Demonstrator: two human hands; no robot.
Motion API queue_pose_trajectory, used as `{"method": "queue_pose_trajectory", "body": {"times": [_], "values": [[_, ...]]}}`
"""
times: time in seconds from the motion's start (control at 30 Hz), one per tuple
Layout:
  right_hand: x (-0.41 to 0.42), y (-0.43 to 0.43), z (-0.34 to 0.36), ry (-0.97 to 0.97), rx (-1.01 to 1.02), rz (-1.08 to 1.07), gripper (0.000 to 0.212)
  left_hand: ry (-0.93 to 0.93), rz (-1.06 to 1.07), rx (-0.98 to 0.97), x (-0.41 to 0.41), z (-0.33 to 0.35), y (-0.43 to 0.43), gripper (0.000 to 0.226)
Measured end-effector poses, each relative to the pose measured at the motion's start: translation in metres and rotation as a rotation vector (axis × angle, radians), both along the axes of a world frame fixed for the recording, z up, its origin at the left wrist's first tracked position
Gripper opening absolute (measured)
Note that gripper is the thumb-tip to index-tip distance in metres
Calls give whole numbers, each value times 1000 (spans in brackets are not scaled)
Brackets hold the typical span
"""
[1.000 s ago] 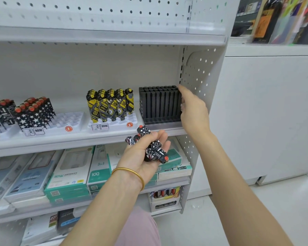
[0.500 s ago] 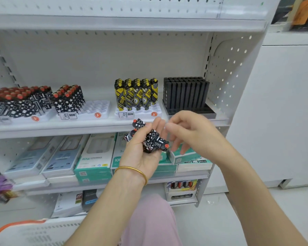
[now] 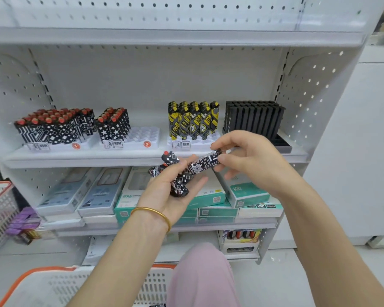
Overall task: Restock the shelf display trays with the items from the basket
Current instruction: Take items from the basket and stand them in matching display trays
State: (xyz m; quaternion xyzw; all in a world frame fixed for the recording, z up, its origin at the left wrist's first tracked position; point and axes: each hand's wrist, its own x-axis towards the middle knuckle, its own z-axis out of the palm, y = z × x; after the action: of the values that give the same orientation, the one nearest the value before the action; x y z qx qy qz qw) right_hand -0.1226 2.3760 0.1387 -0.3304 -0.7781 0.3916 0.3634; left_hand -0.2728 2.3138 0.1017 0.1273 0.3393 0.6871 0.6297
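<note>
A shelf (image 3: 75,159) is seen in front. A basket (image 3: 53,286) is seen low down, near the knees. On the shelf, the left tray (image 3: 53,146) looks full of black-and-white lighters with red tops. The star tray (image 3: 142,138) beside it is filled only on its left side, and empty holes are seen on its right.

The left hand (image 3: 171,193) is held palm up, just below the shelf edge. A bunch (image 3: 180,185) of lighters is gripped in its curled fingers. One lighter (image 3: 205,163) is pinched at its upper end by the right hand (image 3: 251,160). Its lower end touches the bunch.

This one is likely being picked out for a tray. It should be pulled clear slowly, so the bunch is not knocked loose. Its pattern should be matched to a tray first. Then it should be turned red top up and pushed straight down into an empty hole until it stands.
</note>
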Motion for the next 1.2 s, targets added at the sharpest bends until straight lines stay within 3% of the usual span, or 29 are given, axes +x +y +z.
{"method": "queue_pose_trajectory", "body": {"times": [0.07, 0.2, 0.37, 0.57, 0.8, 1.2], "values": [[-7, -1, 1, -31, 46, -2, 30, -12, -52, -17, -5, 1, -5, 33], [-20, -7, 6, 53, 15, 47, 32, -3, -50, -16, -14, 7, -12, 13], [-37, -11, 6, 128, -44, 82, 27, 65, 31, -1, -30, 9, -16, 38], [-56, -10, 4, 153, -82, 91, 41, 103, 57, -11, -43, 11, -20, 29], [-75, -15, 6, 139, -66, 14, 24, 117, 158, -16, -51, 9, -19, 19], [-124, -11, 14, 179, -117, 56, 27, 85, 226, -12, -93, 20, -34, 15]]}}
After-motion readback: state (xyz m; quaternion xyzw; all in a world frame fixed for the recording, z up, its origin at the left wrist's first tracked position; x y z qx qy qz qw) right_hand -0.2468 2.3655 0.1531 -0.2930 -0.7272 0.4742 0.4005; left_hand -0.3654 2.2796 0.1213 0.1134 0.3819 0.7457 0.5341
